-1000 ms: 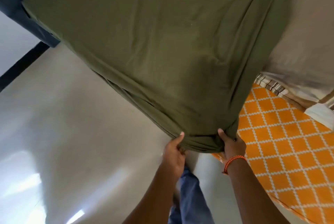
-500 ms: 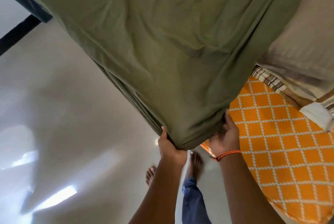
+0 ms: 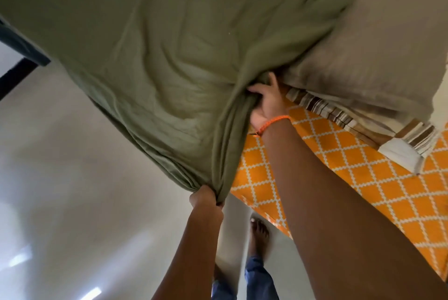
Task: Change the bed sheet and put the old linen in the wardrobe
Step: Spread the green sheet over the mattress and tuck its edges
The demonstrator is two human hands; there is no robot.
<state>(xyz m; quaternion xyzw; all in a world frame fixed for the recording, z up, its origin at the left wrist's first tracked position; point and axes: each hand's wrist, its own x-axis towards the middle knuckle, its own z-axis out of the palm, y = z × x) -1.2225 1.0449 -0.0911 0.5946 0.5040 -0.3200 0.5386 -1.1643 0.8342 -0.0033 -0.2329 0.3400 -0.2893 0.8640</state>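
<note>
Gripping the green sheet's [image 3: 169, 57] bunched corner, the left hand [image 3: 204, 199] is pulling. The right hand [image 3: 265, 103] (orange-banded wrist) is clutching its edge beside the orange mattress [image 3: 339, 173].

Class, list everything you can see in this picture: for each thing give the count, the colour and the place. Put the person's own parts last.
Sheet: one, olive green, over the bed's corner, bunched at its edge.
Mattress: one, orange with white lattice, bared at right.
Pillow: one, beige, upper right on the bed.
Striped cloth: one, brown and white, under the pillow.
Floor: pale, glossy, left and below.
Wristband: one, orange, right wrist.
Left hand: grips the sheet's corner.
Right hand: grips the sheet's edge higher up.
Foot: one seen clearly, bare, on the floor.
</note>
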